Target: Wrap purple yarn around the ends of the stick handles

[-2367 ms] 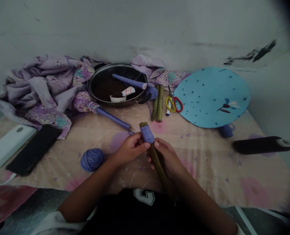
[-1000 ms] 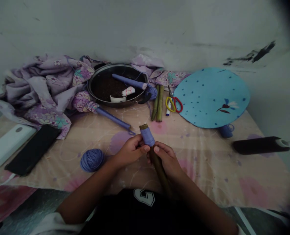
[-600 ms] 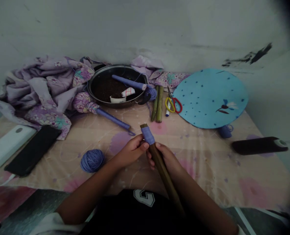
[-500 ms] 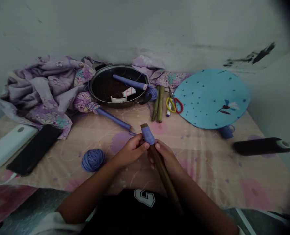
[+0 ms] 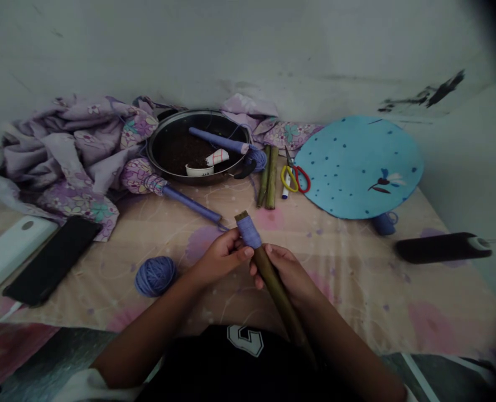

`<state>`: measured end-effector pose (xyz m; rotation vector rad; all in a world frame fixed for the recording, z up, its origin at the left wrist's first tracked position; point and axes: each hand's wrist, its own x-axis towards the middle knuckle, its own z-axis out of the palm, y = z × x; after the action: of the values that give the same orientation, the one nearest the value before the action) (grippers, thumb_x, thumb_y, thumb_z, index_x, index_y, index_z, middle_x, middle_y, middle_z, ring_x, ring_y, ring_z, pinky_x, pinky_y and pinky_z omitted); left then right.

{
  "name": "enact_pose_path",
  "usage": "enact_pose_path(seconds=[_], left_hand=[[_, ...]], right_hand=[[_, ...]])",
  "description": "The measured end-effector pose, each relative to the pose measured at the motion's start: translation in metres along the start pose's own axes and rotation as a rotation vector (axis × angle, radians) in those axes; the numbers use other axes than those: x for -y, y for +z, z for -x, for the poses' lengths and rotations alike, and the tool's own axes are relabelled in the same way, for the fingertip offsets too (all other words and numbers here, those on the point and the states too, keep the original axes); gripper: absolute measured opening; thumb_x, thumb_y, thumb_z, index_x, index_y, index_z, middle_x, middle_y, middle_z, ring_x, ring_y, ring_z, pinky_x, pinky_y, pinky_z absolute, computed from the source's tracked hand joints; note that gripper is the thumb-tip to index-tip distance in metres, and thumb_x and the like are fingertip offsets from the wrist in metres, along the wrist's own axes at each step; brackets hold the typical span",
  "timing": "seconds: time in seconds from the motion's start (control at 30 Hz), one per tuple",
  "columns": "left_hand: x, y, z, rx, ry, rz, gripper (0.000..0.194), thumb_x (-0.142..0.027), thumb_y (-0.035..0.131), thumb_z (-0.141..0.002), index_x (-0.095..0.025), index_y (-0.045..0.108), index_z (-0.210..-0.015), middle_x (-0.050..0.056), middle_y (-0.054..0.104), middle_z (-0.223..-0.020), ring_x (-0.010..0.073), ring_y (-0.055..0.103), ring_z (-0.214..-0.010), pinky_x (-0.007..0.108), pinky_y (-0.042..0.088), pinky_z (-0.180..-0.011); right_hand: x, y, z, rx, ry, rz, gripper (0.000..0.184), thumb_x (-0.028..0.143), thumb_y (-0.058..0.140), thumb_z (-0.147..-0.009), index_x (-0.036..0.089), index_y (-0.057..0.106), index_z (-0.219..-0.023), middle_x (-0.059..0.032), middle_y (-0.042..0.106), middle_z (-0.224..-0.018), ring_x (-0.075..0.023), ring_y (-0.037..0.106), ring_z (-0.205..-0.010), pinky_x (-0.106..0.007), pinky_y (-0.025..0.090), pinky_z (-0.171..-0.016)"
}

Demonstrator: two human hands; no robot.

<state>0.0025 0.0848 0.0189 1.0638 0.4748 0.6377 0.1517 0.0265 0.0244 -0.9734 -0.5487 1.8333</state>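
Note:
A bamboo stick (image 5: 278, 296) runs from my chest up to my hands, its top end bound in lilac yarn (image 5: 248, 231). My left hand (image 5: 225, 258) curls around the stick just below the yarn binding, fingertips against it. My right hand (image 5: 282, 272) grips the bare bamboo a little lower, close beside the left. A ball of lilac yarn (image 5: 155, 276) lies on the bedsheet left of my left hand. Any strand joining it to the stick is too thin to make out.
A floral bedsheet (image 5: 348, 301) covers the surface. Behind stand a metal pan of dark soil (image 5: 197, 148), a yarn-wrapped stick (image 5: 189, 204), bamboo pieces (image 5: 268, 178), scissors (image 5: 295, 178) and a blue round panel (image 5: 359, 167). A phone (image 5: 51, 259) lies left; a dark roller (image 5: 442, 248) lies right.
The stick now shows more bare bamboo between my hands and chest. My right hand sits lower on it than before, and the view has shifted slightly.

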Motion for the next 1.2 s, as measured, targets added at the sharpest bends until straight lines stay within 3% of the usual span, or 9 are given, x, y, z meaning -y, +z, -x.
enact_pose_path(seconds=[0.13, 0.27, 0.4, 0.57, 0.77, 0.87, 1.07, 1.2], left_hand=[[0.0016, 0.0001, -0.0010, -0.067, -0.003, -0.017, 0.031, -0.038, 0.064, -0.079, -0.015, 0.050, -0.093, -0.002, 0.058, -0.065, 0.0093, 0.058, -0.051, 0.020, 0.043, -0.050], [-0.0004, -0.0012, -0.0018, -0.158, -0.026, -0.072, 0.039, -0.040, 0.071, -0.071, -0.014, 0.052, -0.094, 0.000, 0.061, -0.073, 0.0098, 0.059, -0.060, 0.019, 0.044, -0.053], [-0.0016, -0.0011, -0.0003, -0.096, -0.065, -0.024, 0.035, -0.038, 0.070, -0.073, -0.014, 0.050, -0.090, -0.002, 0.059, -0.066, 0.0093, 0.059, -0.052, 0.019, 0.045, -0.050], [-0.0005, 0.0004, 0.0018, -0.004, -0.059, 0.058, 0.030, -0.035, 0.065, -0.079, -0.015, 0.048, -0.093, -0.004, 0.055, -0.058, 0.0107, 0.059, -0.048, 0.022, 0.047, -0.049], [-0.0023, -0.0005, -0.0018, -0.060, -0.020, 0.006, 0.033, -0.036, 0.068, -0.076, -0.014, 0.050, -0.093, -0.001, 0.060, -0.069, 0.0087, 0.058, -0.054, 0.020, 0.045, -0.052], [-0.0025, -0.0011, -0.0029, -0.069, -0.008, -0.016, 0.034, -0.035, 0.071, -0.073, -0.014, 0.051, -0.090, 0.000, 0.061, -0.073, 0.0097, 0.060, -0.059, 0.020, 0.046, -0.055], [0.0014, 0.0004, 0.0008, -0.038, -0.011, 0.000, 0.031, -0.034, 0.069, -0.075, -0.015, 0.050, -0.091, -0.002, 0.059, -0.066, 0.0105, 0.060, -0.054, 0.021, 0.046, -0.052], [0.0016, 0.0011, 0.0014, -0.014, -0.020, 0.016, 0.028, -0.033, 0.065, -0.079, -0.015, 0.049, -0.092, -0.003, 0.057, -0.062, 0.0110, 0.059, -0.051, 0.023, 0.046, -0.051]], right_hand=[[-0.0006, 0.0013, 0.0005, -0.005, -0.021, -0.017, 0.032, 0.045, 0.067, -0.076, 0.018, 0.058, -0.089, -0.0003, 0.065, -0.066, -0.0113, 0.060, -0.048, -0.018, 0.047, -0.037], [-0.0029, 0.0014, 0.0000, -0.049, -0.082, -0.011, 0.034, 0.036, 0.077, -0.067, 0.019, 0.053, -0.085, 0.0042, 0.061, -0.062, -0.0086, 0.057, -0.046, -0.017, 0.049, -0.039], [-0.0055, -0.0005, -0.0004, -0.008, -0.056, -0.044, 0.030, 0.040, 0.071, -0.074, 0.018, 0.055, -0.087, 0.0005, 0.066, -0.067, -0.0113, 0.064, -0.053, -0.019, 0.053, -0.045], [-0.0052, -0.0022, -0.0012, 0.057, 0.033, -0.075, 0.029, 0.045, 0.060, -0.083, 0.016, 0.057, -0.079, -0.0039, 0.068, -0.070, -0.0106, 0.064, -0.051, -0.018, 0.051, -0.043], [-0.0057, -0.0033, -0.0016, 0.021, -0.061, -0.083, 0.031, 0.042, 0.066, -0.078, 0.020, 0.056, -0.097, -0.0011, 0.065, -0.073, -0.0133, 0.063, -0.059, -0.019, 0.051, -0.039], [-0.0071, -0.0041, -0.0013, 0.014, -0.082, -0.077, 0.031, 0.039, 0.073, -0.072, 0.020, 0.055, -0.090, 0.0013, 0.064, -0.069, -0.0121, 0.061, -0.055, -0.019, 0.051, -0.040], [-0.0049, -0.0024, -0.0018, -0.023, 0.003, -0.028, 0.033, 0.047, 0.064, -0.078, 0.015, 0.058, -0.075, -0.0027, 0.066, -0.062, -0.0099, 0.060, -0.047, -0.018, 0.050, -0.042], [-0.0034, -0.0007, -0.0018, -0.039, 0.031, -0.033, 0.034, 0.048, 0.063, -0.078, 0.014, 0.059, -0.076, -0.0032, 0.066, -0.064, -0.0099, 0.060, -0.046, -0.018, 0.049, -0.041]])
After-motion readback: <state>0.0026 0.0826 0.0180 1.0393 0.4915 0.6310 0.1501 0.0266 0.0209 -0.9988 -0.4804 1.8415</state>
